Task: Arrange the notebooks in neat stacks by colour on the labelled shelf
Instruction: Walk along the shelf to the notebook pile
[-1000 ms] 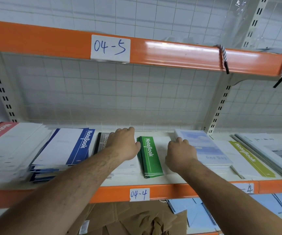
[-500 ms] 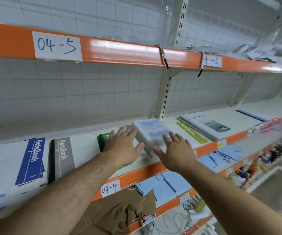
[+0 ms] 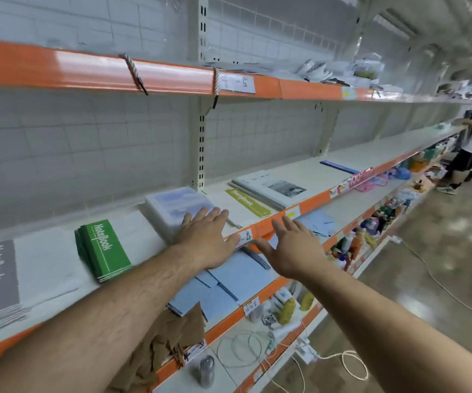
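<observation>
Hands (image 3: 206, 239) (image 3: 291, 251) shifted right, glossy rectangular notebooks (image 3: 172, 205)

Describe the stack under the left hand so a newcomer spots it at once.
On the orange-edged middle shelf, look just left of the white slotted upright. The stack lies under the left hand. Only it has a pale blue sky cover; its neighbours are green notebooks on the left, an olive notebook on the right.

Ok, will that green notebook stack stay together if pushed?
Probably not neatly: the green notebook stack holds several thin books, edges slightly fanned, so layers may shear. Likely light and bendy. It should slide easily on the smooth white shelf.
</observation>
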`<state>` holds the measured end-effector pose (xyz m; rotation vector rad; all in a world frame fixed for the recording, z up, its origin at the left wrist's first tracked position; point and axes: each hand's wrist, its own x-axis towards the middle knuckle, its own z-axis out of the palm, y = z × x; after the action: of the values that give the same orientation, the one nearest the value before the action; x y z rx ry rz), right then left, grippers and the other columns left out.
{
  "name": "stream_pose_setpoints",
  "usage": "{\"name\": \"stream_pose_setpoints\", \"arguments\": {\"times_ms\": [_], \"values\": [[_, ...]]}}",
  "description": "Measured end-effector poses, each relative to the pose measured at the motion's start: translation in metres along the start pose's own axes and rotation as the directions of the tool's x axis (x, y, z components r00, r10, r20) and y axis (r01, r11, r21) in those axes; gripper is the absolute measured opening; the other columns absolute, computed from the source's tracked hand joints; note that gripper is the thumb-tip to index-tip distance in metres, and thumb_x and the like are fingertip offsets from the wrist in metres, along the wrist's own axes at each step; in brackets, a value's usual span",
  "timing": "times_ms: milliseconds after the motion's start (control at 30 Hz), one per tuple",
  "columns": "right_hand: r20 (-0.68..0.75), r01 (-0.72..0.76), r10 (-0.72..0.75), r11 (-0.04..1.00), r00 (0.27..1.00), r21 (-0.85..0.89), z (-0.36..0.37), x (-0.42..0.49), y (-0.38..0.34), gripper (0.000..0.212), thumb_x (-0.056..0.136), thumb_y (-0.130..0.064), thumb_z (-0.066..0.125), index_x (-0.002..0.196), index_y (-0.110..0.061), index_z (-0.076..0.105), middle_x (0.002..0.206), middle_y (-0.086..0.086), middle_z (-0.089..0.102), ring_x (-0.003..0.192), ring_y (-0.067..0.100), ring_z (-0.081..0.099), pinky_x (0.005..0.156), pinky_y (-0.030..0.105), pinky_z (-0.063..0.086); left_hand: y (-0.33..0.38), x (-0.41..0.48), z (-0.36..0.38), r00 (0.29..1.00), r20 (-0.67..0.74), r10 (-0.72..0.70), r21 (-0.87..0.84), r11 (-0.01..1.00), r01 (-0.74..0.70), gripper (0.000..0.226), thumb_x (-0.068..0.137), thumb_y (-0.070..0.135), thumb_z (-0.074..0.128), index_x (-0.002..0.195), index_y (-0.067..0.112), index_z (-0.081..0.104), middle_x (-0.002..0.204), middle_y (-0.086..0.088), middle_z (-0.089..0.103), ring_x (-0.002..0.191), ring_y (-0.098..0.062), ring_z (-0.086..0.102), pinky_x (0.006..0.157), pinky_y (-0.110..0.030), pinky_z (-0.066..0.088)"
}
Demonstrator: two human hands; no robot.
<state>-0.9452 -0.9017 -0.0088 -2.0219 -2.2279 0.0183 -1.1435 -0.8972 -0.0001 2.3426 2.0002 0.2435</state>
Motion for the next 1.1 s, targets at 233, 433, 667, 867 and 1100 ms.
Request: {"name": "stream_pose_setpoints", "arguments": {"times_ms": [233,433,667,867,1100], "values": [[-0.015,0.034,-0.034,0.999,0.999,0.018,-0.008,0.01,0.093,0.081,0.096,-0.071,0.027,0.159,-0.022,0.015,0.167,0.002,0.01,0.153,0.023,0.009,0.122,0.045,0.018,0.086,0.039,0.02,1.0,0.023,0.001,0.003,1.0,-0.001,0.073,0.099,0.063,0.025,0.16,0.026,0.008,0.167,0.005,0.005,0.154,-0.019,-0.001,0.124,-0.047,0.0],[0.0,0.04,-0.04,0.999,0.999,-0.003,-0.02,0.023,0.177,0.08,0.096,-0.07,0.028,0.159,-0.023,0.012,0.166,0.002,0.01,0.152,0.024,0.01,0.122,0.045,0.018,0.166,0.075,0.034,1.0,0.007,0.008,-0.022,1.0,-0.008,0.071,0.099,0.063,0.024,0.16,0.028,0.009,0.167,0.006,0.007,0.154,-0.019,0.001,0.124,-0.044,-0.001],[0.043,-0.011,0.01,1.0,0.999,0.021,-0.023,0.044,0.256,0.08,0.097,-0.068,0.03,0.159,-0.02,0.013,0.166,0.004,0.009,0.153,0.024,0.008,0.123,0.043,0.016,0.23,0.124,0.054,0.996,0.049,0.073,-0.009,0.997,-0.073,0.072,0.1,0.061,0.023,0.16,0.024,0.009,0.167,0.004,0.005,0.154,-0.02,0.0,0.124,-0.044,0.0],[0.075,-0.053,0.052,0.998,0.996,0.022,-0.015,0.077,0.297,0.079,0.098,-0.067,0.031,0.159,-0.02,0.015,0.166,0.006,0.011,0.152,0.025,0.009,0.123,0.04,0.015,0.263,0.183,0.078,0.985,0.064,0.159,0.007,0.987,-0.16,0.07,0.099,0.058,0.025,0.159,0.024,0.012,0.167,0.004,0.008,0.154,-0.019,0.002,0.124,-0.045,0.002],[0.054,-0.14,0.139,0.99,0.989,0.028,-0.023,0.145,0.35,0.079,0.097,-0.067,0.032,0.159,-0.022,0.014,0.166,0.003,0.009,0.153,0.024,0.007,0.123,0.04,0.014,0.306,0.288,0.084,0.963,0.02,0.269,0.011,0.963,-0.27,0.068,0.1,0.056,0.025,0.158,0.022,0.016,0.165,0.004,0.018,0.152,-0.022,0.008,0.122,-0.046,0.01]]}}
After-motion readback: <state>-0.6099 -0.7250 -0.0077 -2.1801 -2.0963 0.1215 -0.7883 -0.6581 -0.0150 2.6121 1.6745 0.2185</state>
